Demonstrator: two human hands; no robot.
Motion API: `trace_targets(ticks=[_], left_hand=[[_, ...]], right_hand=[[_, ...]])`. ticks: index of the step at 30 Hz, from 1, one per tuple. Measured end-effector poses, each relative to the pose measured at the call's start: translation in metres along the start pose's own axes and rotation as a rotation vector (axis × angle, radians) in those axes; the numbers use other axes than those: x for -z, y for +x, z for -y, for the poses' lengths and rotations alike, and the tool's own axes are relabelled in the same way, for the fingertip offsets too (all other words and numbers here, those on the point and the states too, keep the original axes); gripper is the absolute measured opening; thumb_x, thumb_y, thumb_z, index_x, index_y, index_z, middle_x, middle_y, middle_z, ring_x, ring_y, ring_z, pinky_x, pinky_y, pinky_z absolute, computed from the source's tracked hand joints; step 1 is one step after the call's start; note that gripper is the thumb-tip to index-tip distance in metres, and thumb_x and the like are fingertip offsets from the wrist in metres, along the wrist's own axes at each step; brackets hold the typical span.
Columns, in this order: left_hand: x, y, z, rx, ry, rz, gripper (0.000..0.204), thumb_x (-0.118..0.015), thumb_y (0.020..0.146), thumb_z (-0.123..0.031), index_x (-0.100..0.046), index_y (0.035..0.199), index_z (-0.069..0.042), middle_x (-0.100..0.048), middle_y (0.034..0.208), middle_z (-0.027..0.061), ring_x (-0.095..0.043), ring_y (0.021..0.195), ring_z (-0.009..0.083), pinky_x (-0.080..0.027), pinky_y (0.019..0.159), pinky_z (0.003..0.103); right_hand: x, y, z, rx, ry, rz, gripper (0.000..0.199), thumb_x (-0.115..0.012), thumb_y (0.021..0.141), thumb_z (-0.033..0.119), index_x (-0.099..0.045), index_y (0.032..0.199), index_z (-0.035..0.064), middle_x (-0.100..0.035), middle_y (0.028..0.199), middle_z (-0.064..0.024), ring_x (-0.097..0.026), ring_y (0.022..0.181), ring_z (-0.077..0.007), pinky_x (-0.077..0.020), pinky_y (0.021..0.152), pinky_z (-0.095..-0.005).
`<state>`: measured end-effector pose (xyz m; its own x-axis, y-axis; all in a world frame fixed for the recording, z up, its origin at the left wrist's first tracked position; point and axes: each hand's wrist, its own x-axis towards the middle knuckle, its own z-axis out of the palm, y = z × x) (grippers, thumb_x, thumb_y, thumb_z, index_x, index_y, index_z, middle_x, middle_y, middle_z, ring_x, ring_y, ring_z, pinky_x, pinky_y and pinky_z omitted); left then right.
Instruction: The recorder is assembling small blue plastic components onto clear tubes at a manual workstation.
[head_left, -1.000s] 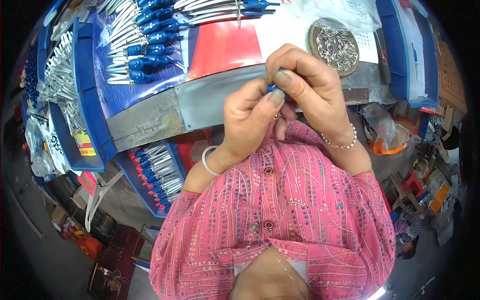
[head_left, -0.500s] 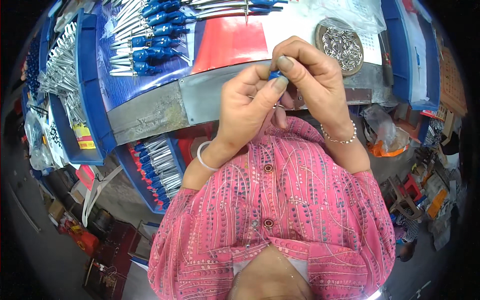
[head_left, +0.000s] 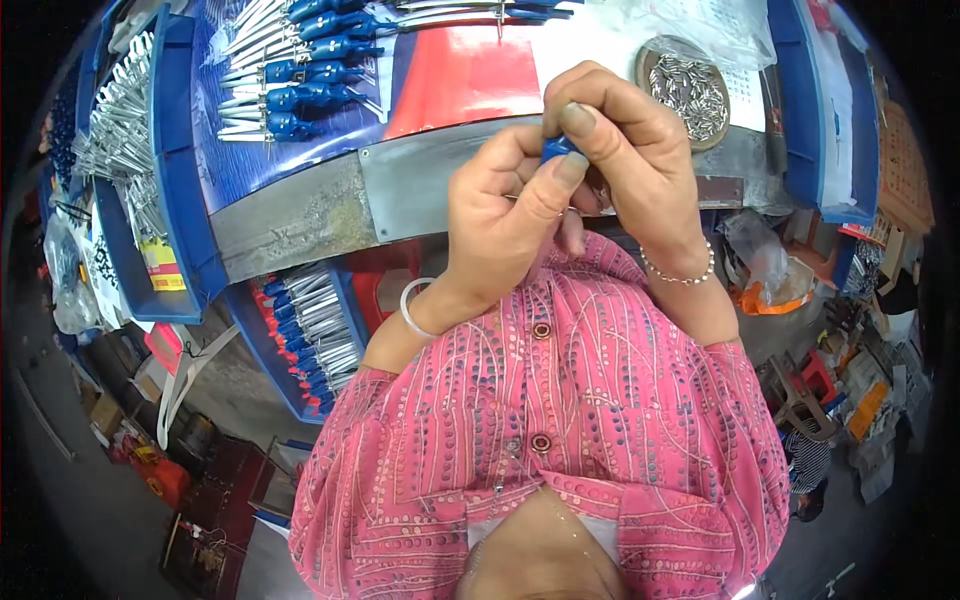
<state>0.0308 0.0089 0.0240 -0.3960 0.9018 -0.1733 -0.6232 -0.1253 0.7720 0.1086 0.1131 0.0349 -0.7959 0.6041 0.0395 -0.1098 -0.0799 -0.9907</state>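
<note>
Grey metal edging runs along the near side of a bench [head_left: 410, 190] whose top is covered with glossy blue, red and white sheeting. Toward its left lie rows of tools with dark blue handles and slim silver shafts [head_left: 305, 75]; beyond them, at the far left, a blue plastic bin [head_left: 175, 130] holds a heap of thin silver metal rods [head_left: 120, 135]. Another blue bin [head_left: 350, 308], below the bench edge, contains silver-shafted pieces with blue and red ends [head_left: 310, 335].

Just above the near edge, both hands meet. A small bright blue piece [head_left: 557, 148] sits between them, mostly hidden by the fingers: the left hand [head_left: 500, 200] pinches it with thumb and forefinger, and the right hand [head_left: 635, 150] grips at its upper end, thumb bent against the curled forefinger. Right of the hands, a round brown shallow dish [head_left: 710, 143] carries many short silver metal pins [head_left: 688, 95], close to a crumpled clear plastic bag [head_left: 725, 30].
</note>
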Motion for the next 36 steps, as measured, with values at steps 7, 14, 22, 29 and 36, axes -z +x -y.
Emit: trace_targets(ticks=[7,14,22,29,36], left_hand=[[0.008,0.007,-0.001,0.192,-0.018,-0.028,0.019,-0.051,0.088,-0.012,-0.051,0.097,0.004,-0.059,0.07,0.0089,-0.054,0.05,0.0093,-0.042,0.043,0.019],[0.004,-0.009,-0.005,0.04,-0.016,-0.078,0.016,-0.05,0.088,-0.011,-0.051,0.096,0.003,-0.058,0.067,0.0065,-0.05,0.045,0.0071,-0.039,0.041,0.018],[0.004,-0.004,-0.004,0.059,0.038,-0.012,0.024,-0.047,0.09,-0.021,-0.051,0.095,0.002,-0.058,0.072,0.0075,-0.051,0.047,0.008,-0.04,0.043,0.018],[0.017,0.004,-0.015,0.558,-0.469,-0.053,0.05,-0.033,0.092,-0.041,-0.051,0.103,0.004,-0.06,0.081,0.0139,-0.055,0.06,0.0138,-0.044,0.053,0.022],[0.03,0.006,-0.009,0.735,-0.834,0.012,0.045,-0.041,0.09,-0.035,-0.048,0.107,0.006,-0.058,0.08,0.0132,-0.048,0.054,0.0122,-0.04,0.048,0.022]], right_hand=[[-0.001,-0.002,0.008,-0.201,-0.047,-0.036,0.015,-0.048,0.089,0.012,-0.054,0.081,-0.0003,-0.051,0.079,-0.0003,-0.042,0.061,-0.0018,-0.0308,0.048,-0.0139],[-0.012,0.001,0.006,0.076,-0.193,-0.009,0.01,-0.053,0.083,0.006,-0.054,0.078,-0.0021,-0.052,0.073,-0.0045,-0.049,0.066,-0.0107,-0.039,0.057,-0.0234],[-0.006,0.001,0.005,-0.091,-0.022,0.012,0.015,-0.049,0.089,0.013,-0.055,0.082,0.0005,-0.051,0.068,0.001,-0.042,0.046,-0.002,-0.0321,0.041,-0.0162],[-0.006,0.003,-0.005,-0.233,0.168,-0.085,0.019,-0.05,0.089,0.02,-0.056,0.083,0.0032,-0.052,0.065,0.0043,-0.041,0.05,0.0013,-0.032,0.044,-0.0117],[-0.007,0.005,-0.014,-0.276,0.194,-0.082,0.021,-0.049,0.09,0.021,-0.055,0.083,0.0025,-0.05,0.072,0.0029,-0.038,0.052,0.0014,-0.0312,0.045,-0.0123]])
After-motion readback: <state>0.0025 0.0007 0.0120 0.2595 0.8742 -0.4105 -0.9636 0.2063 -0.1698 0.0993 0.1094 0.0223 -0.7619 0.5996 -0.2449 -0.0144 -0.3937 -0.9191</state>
